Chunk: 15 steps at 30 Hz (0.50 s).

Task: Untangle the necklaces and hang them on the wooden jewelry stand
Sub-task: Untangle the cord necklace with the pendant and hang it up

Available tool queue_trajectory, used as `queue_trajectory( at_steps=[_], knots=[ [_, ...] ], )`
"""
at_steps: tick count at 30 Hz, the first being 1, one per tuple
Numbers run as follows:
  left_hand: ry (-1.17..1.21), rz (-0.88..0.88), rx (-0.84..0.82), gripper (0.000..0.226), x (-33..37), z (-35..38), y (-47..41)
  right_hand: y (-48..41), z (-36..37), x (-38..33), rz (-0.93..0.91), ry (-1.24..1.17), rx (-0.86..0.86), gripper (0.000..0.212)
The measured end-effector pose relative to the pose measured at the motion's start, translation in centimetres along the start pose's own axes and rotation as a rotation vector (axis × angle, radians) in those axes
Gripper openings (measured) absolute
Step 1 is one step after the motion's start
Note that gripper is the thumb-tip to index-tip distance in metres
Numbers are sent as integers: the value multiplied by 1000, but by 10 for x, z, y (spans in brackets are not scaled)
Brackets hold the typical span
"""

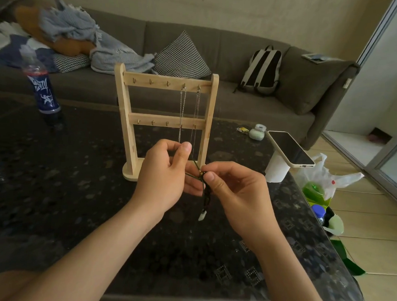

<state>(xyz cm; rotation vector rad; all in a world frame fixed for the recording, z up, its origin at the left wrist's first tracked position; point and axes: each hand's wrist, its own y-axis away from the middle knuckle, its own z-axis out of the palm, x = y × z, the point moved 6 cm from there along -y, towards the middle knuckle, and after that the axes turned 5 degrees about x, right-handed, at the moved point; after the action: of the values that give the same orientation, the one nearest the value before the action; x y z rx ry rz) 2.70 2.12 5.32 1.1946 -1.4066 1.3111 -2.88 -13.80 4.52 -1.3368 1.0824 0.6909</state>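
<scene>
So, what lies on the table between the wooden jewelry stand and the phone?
A small pale-green jar and a tiny yellowish wrapper, seen in the head view.

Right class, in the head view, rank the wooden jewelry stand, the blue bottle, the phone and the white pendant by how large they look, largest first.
1. wooden jewelry stand
2. blue bottle
3. phone
4. white pendant
The bottle and phone look close, so that pair is unsure.

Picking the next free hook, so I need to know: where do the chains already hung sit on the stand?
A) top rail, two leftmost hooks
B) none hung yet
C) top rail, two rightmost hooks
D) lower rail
C: one chain and a second chain hang from the two rightmost hooks on the top rail of the wooden stand.
</scene>
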Motion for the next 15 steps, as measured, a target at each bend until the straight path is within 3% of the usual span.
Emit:
queue_trajectory(
  at_steps=[4,10,15],
  knots=[
    [74,-29,53,17,-1,-3,-2,1,4,6,72,9,-43,11],
    [-5,-57,187,8,-13,-13,-8,2,5,10,161,8,-22,18],
    [-295,-76,51,29,-10,-8,-9,0,1,9,159,22,48,15]
  ],
)
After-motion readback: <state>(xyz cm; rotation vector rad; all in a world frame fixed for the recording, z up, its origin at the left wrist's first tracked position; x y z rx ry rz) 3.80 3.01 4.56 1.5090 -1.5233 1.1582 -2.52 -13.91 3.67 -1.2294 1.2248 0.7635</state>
